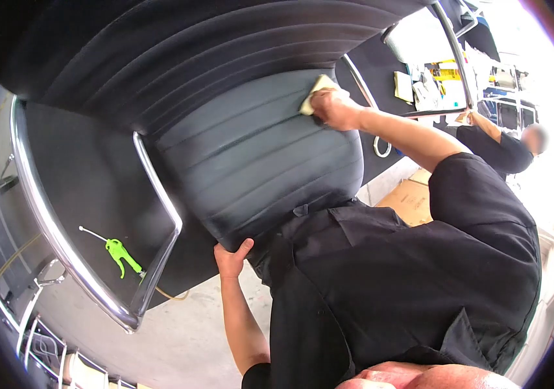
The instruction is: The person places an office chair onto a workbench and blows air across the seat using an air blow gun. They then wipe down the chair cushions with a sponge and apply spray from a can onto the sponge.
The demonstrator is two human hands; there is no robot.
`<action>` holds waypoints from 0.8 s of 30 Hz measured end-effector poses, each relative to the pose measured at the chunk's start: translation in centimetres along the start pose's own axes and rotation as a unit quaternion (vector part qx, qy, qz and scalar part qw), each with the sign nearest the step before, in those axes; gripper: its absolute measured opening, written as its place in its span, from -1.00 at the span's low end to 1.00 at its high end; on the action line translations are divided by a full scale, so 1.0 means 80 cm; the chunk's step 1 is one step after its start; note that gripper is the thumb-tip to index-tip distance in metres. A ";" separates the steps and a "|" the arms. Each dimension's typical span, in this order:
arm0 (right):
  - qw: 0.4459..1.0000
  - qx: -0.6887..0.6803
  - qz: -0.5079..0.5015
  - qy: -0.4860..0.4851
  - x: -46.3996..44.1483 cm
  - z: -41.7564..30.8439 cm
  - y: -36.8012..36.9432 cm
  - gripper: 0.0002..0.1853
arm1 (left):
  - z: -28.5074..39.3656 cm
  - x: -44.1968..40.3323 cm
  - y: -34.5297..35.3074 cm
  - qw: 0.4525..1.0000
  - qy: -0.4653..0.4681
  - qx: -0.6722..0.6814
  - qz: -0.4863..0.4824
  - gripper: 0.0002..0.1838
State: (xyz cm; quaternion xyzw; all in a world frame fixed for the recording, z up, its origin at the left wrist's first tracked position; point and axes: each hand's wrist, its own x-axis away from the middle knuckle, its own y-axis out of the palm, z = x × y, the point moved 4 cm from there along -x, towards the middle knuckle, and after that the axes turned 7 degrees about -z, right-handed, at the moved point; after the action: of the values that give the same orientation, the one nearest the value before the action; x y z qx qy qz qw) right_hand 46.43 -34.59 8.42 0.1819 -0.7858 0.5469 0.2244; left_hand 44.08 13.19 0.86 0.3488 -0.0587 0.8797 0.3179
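Observation:
A black ribbed chair seat [257,149] lies in front of me, its backrest [225,45] rising at the top of the view. My right hand [338,110] is closed around a pale yellow cloth [319,84] and presses it on the seat's far right part. The cloth's exact folds are partly hidden by my fingers. At the seat's near left corner, my left hand [230,259] grips the edge, thumb on top and the other fingers mostly out of sight below. Chrome armrests [76,246] flank the seat.
A green air blow gun [121,253] with a hose lies on the dark table [89,162] at left. Papers and a yellow pad [403,86] lie at upper right. Another person [497,146] works beyond. A cardboard box [409,200] stands low at right.

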 end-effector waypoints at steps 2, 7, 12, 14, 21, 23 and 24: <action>0.997 0.041 -0.011 -0.065 -0.060 -0.038 0.058 -0.86 | -0.002 -0.002 0.000 1.000 -0.010 -0.001 -0.008 -0.33; 0.958 0.016 0.066 -0.278 -0.154 -0.255 0.038 -0.86 | 0.009 0.001 0.002 1.000 -0.027 -0.003 0.005 -0.37; 0.978 0.049 0.111 -0.171 -0.138 -0.185 0.012 -0.90 | 0.000 0.004 0.002 0.999 -0.027 0.011 -0.013 -0.35; 0.987 0.120 0.082 -0.070 -0.113 -0.094 0.011 -0.81 | 0.001 0.001 0.002 1.000 -0.006 0.025 -0.001 -0.33; 0.986 0.083 0.022 0.142 -0.012 0.026 -0.033 -0.86 | 0.015 0.003 0.004 1.000 -0.012 -0.003 -0.014 -0.35; 0.985 0.061 -0.004 0.164 -0.029 0.020 -0.027 -0.88 | 0.009 0.002 0.001 1.000 -0.013 -0.005 -0.011 -0.36; 0.984 0.029 0.004 0.175 -0.039 0.013 -0.020 -0.87 | 0.003 0.000 0.001 1.000 -0.007 0.012 -0.008 -0.35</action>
State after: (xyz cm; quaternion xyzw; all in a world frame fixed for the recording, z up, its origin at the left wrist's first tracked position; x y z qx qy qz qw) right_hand 49.76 -35.96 7.61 0.0868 -0.7191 0.5935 0.3510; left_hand 44.20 13.02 1.07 0.3586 -0.0477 0.8754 0.3206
